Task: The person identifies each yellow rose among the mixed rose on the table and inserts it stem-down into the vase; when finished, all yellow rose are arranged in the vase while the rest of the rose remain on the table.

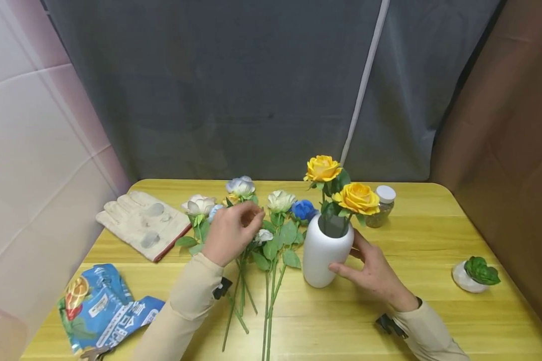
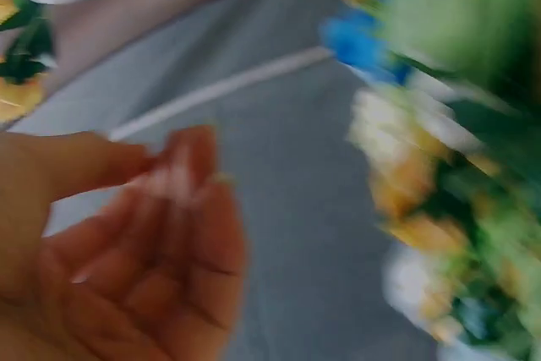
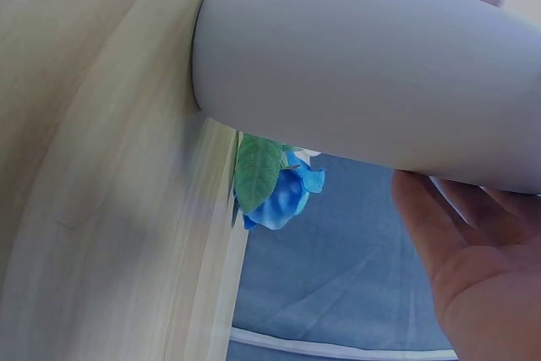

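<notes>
A white vase point(image 1: 321, 258) stands upright on the table, with two yellow roses point(image 1: 356, 198) rising from its mouth. My right hand point(image 1: 374, 273) holds the vase from the right, thumb on the near side and fingers round the far side. In the right wrist view, fingers point(image 3: 427, 217) touch the vase wall. Over the flowers lying on the table, my left hand point(image 1: 235, 228) hovers with bent fingers and nothing held. Around it are a white rose point(image 1: 199, 205), a pale green rose point(image 1: 281, 201) and a blue rose point(image 1: 304, 210). The left wrist view is blurred.
A work glove point(image 1: 144, 223) lies at the back left, and a blue packet point(image 1: 101, 306) in front of it. Behind the vase stands a white-lidded jar point(image 1: 381, 206). A small potted plant point(image 1: 471, 275) sits near the right edge. Long stems point(image 1: 267, 311) reach towards the front.
</notes>
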Available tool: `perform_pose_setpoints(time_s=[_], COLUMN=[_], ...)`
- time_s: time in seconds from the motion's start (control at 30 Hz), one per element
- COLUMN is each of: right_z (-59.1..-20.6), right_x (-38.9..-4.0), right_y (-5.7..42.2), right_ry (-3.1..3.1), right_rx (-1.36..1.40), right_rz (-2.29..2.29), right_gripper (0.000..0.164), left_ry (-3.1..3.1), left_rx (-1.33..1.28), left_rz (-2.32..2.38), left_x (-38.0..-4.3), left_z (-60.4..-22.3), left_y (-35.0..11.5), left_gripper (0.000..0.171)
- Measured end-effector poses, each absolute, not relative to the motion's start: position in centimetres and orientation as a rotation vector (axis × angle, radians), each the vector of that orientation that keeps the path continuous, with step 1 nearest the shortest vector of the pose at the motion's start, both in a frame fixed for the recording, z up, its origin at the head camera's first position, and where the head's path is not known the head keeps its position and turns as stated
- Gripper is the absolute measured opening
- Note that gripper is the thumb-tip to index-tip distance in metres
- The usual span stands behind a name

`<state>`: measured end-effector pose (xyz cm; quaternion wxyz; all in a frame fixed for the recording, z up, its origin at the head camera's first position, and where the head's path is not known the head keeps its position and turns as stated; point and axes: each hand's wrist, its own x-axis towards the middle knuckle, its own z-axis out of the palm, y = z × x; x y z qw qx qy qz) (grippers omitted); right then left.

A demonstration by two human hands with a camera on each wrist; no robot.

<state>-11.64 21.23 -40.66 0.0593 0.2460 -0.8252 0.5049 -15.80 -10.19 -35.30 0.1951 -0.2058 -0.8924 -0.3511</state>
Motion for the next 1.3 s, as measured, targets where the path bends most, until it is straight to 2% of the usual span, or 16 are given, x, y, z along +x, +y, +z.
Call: perform_pose_setpoints(time_s=[0.27,0.47,0.9,1.3], right_z=[-40.7,-41.0,-40.7,-40.7], right_x=[-11.5,-11.4,-11.5,-11.6], right_y=[21.3,21.3,21.3,21.3], right_ry=[-2.499,-2.498,-2.522,-2.510], right_rx=[0.736,0.739,0.721,0.742], right_rz=[1.536,1.541,1.514,1.509], right_gripper=[0.072,0.073,0.075,0.074], left_ry=[-3.040,-3.130,-3.158,-3.045], left_rx=[-0.343,-0.350,-0.289,-0.316], left_rz=[-0.768,-0.838,-0.933,-1.105], left_x=[-15.6,-15.8,-16.2,-16.4], left_z=[-39.5,-40.7,-41.1,-39.1], left_y=[-13.8,-14.0,-14.0,-14.6], left_gripper=[0.021,0.024,0.020,0.014])
